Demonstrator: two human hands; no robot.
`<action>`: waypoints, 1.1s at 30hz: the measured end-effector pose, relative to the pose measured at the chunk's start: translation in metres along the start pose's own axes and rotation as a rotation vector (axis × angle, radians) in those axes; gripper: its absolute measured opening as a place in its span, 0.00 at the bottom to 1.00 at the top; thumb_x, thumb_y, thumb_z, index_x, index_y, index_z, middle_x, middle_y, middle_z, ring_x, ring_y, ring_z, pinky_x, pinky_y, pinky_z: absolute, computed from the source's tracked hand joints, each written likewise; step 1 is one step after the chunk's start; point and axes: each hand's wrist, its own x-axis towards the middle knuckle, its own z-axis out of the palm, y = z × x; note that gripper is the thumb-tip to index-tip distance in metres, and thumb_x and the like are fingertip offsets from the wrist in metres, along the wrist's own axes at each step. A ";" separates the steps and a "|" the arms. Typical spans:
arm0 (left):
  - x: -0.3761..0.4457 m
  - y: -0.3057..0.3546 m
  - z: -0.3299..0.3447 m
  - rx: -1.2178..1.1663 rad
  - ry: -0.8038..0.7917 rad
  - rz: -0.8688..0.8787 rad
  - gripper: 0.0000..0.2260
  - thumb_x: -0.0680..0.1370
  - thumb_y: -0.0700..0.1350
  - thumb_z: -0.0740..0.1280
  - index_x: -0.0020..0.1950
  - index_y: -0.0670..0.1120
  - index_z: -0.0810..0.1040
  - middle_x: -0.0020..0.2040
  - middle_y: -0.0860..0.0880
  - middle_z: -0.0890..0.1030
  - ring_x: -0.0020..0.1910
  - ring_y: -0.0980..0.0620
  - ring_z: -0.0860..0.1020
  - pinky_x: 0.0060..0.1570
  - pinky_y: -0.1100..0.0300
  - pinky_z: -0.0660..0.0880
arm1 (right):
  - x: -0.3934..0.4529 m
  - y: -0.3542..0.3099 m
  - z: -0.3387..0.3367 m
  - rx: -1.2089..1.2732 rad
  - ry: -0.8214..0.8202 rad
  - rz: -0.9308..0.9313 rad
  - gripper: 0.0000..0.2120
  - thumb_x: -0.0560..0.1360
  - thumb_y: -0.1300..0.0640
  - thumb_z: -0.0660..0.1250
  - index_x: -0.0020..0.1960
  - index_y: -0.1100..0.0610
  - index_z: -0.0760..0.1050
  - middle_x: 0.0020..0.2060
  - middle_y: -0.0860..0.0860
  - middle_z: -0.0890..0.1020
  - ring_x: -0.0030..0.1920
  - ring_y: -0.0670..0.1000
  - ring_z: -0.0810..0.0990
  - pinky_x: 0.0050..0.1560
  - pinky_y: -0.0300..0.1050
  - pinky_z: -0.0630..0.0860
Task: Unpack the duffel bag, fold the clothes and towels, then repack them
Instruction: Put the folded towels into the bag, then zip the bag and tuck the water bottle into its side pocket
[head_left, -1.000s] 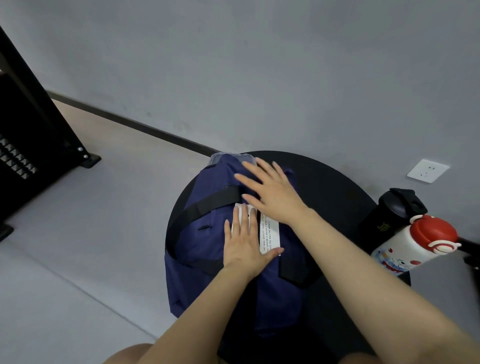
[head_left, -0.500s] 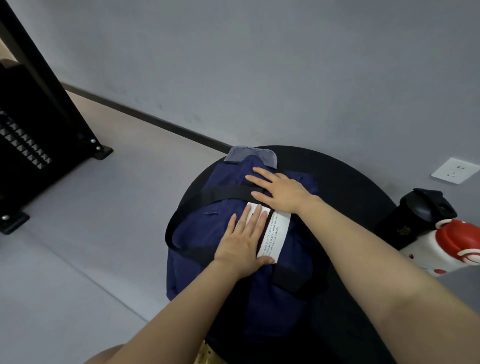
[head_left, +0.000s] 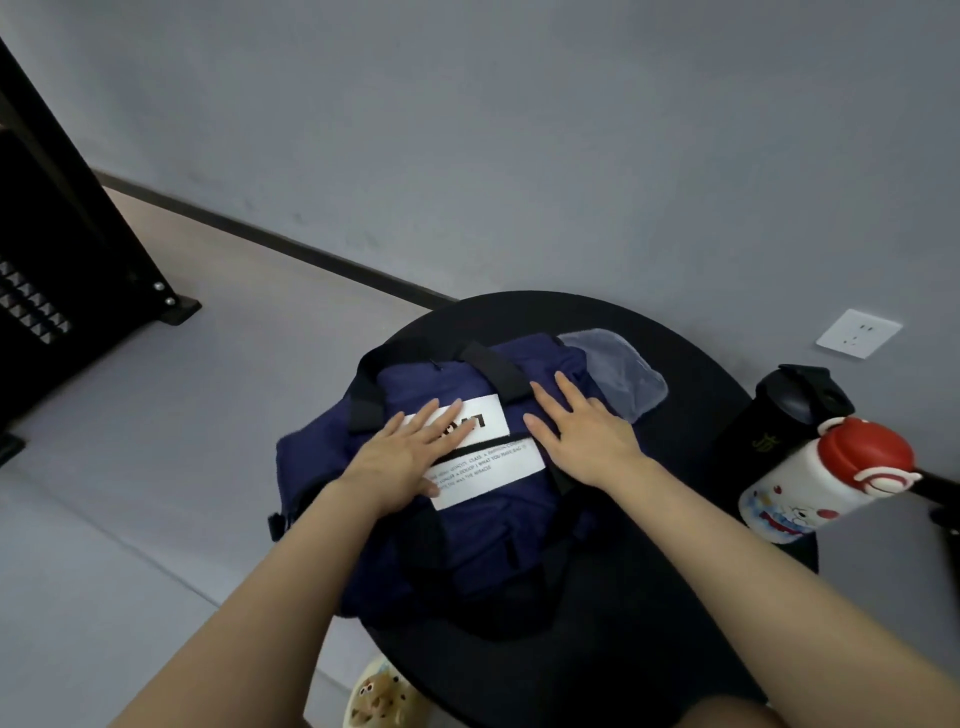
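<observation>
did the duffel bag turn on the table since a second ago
Yes. The duffel bag has rotated on the round black table: its grey towel end swung from the far left rim toward the wall socket.

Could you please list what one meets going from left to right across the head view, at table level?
Black stand → left hand → right hand → grey cloth → black bottle → white bottle with red cap.
</observation>
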 end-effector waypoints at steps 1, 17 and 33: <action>-0.001 -0.003 -0.002 -0.033 -0.013 -0.002 0.38 0.79 0.47 0.63 0.76 0.56 0.37 0.76 0.55 0.33 0.76 0.52 0.35 0.75 0.52 0.41 | -0.006 -0.001 0.001 -0.007 -0.017 0.014 0.28 0.79 0.35 0.42 0.77 0.39 0.43 0.77 0.45 0.43 0.74 0.56 0.57 0.66 0.53 0.67; 0.039 0.081 0.002 -0.203 0.205 -0.182 0.41 0.68 0.73 0.36 0.77 0.54 0.36 0.77 0.50 0.34 0.74 0.44 0.31 0.71 0.41 0.35 | 0.037 0.033 -0.010 0.108 0.118 -0.026 0.30 0.79 0.37 0.49 0.77 0.46 0.50 0.78 0.45 0.49 0.77 0.50 0.40 0.74 0.60 0.40; 0.030 0.060 0.009 -0.100 0.135 -0.066 0.25 0.83 0.56 0.42 0.76 0.53 0.36 0.76 0.56 0.34 0.75 0.51 0.33 0.73 0.47 0.38 | 0.002 0.018 0.006 0.072 0.063 0.053 0.31 0.80 0.37 0.47 0.77 0.53 0.52 0.74 0.54 0.62 0.72 0.56 0.62 0.71 0.52 0.60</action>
